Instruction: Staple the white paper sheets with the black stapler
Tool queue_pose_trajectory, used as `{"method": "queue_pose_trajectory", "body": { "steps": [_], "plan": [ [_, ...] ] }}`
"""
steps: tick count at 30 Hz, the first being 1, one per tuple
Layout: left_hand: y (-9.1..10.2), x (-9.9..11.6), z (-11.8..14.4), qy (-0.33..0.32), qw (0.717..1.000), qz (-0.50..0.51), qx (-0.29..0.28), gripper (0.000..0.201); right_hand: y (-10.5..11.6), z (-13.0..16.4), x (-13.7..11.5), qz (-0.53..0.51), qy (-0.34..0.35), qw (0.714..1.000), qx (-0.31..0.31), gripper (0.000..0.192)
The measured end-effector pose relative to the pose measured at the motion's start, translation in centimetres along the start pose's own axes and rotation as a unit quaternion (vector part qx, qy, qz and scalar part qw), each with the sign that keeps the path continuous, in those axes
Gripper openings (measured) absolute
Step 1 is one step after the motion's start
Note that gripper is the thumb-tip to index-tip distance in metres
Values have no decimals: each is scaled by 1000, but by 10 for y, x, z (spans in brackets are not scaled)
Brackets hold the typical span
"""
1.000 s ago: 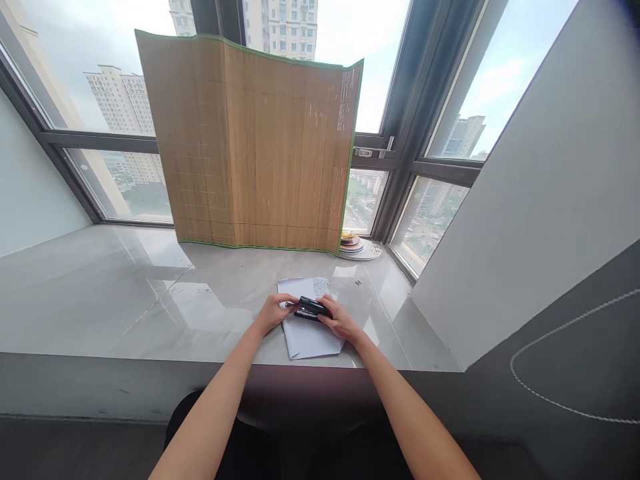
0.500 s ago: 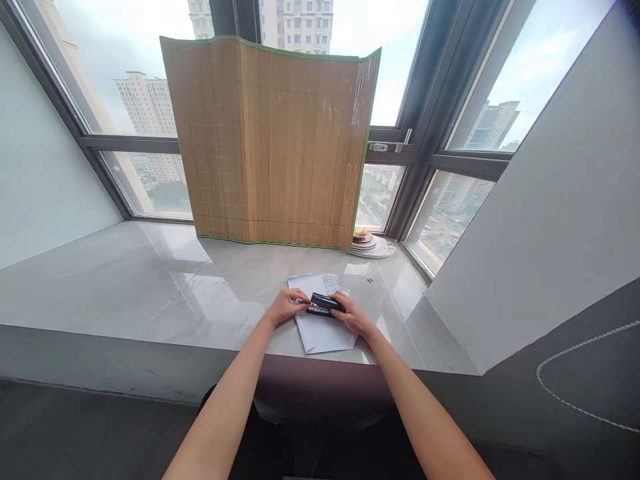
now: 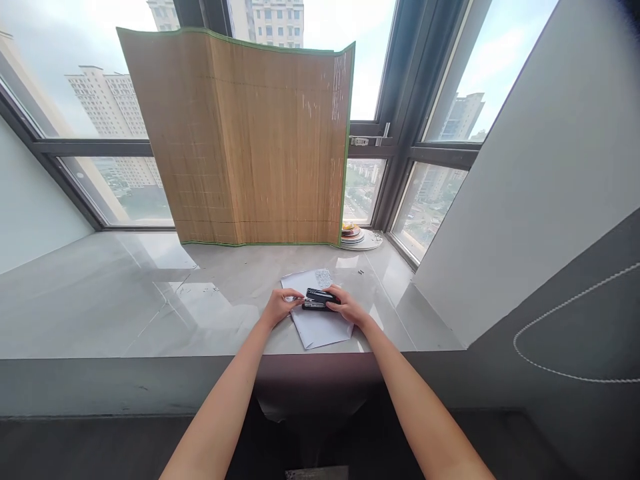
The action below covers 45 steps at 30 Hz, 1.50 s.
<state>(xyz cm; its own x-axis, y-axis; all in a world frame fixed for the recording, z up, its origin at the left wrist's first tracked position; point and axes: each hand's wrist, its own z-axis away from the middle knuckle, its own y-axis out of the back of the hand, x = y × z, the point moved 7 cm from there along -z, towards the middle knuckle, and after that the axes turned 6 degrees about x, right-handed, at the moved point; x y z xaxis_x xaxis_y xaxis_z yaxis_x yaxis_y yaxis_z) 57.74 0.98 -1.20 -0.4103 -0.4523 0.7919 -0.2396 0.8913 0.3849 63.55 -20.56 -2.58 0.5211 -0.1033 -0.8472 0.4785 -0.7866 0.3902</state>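
A black stapler [image 3: 316, 300] lies over the white paper [image 3: 323, 330], its top arm lifted away from the base at the left end. My right hand [image 3: 349, 308] is closed around the stapler's right end. At the opposite end, my left hand [image 3: 281, 307] has thumb and fingers pinched together by the stapler's mouth; what they pinch, if anything, is too small to make out. A printed patch [image 3: 324, 277] shows near the paper's top edge. Beyond the paper to the right lie small staple strips [image 3: 361, 272].
The pale tiled window ledge [image 3: 225, 320] bears everything. A tall bamboo mat [image 3: 250, 147] with green edging leans against the window. Beside its lower right corner sit stacked round discs [image 3: 363, 240]. A slanted wall [image 3: 525, 167] closes off the right, where a beaded cord [image 3: 550, 313] hangs.
The whole view has shifted and tilted slightly, moving the mat leftward in the picture. Both hands keep nearly the same places on the stapler.
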Motion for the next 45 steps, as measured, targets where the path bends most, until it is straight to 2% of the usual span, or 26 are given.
{"method": "queue_pose_trajectory", "body": {
  "steps": [6,14,22,25,28,30,32,35,38,41,45],
  "plan": [
    [-3,6,2,-32,999,-19,-6,23,0,2,3,-10,11,1000,-9,33],
    [-4,6,5,-34,998,-56,-7,18,-1,3,2,8,15,1000,-3,32],
    [18,-2,26,10,992,-112,53,19,0,3,1,13,23,1000,3,32],
    [8,2,36,72,991,-89,66,39,0,3,2,15,27,1000,4,32],
    [-16,14,38,110,991,-54,51,74,0,3,3,12,40,999,5,34],
    [-29,23,35,121,991,-35,37,83,0,3,3,14,48,999,9,35],
    [-33,28,30,127,991,-22,22,81,1,4,2,20,54,998,17,34],
    [-30,24,25,119,992,-43,-26,64,2,4,0,29,55,998,32,32],
    [-19,12,27,92,979,-181,-24,46,4,4,-2,31,58,997,46,31],
    [-12,-2,33,84,941,-328,8,41,14,5,-1,13,54,994,97,30],
    [-17,-16,36,106,924,-368,-7,41,43,11,5,16,33,967,252,34]
  ]
}}
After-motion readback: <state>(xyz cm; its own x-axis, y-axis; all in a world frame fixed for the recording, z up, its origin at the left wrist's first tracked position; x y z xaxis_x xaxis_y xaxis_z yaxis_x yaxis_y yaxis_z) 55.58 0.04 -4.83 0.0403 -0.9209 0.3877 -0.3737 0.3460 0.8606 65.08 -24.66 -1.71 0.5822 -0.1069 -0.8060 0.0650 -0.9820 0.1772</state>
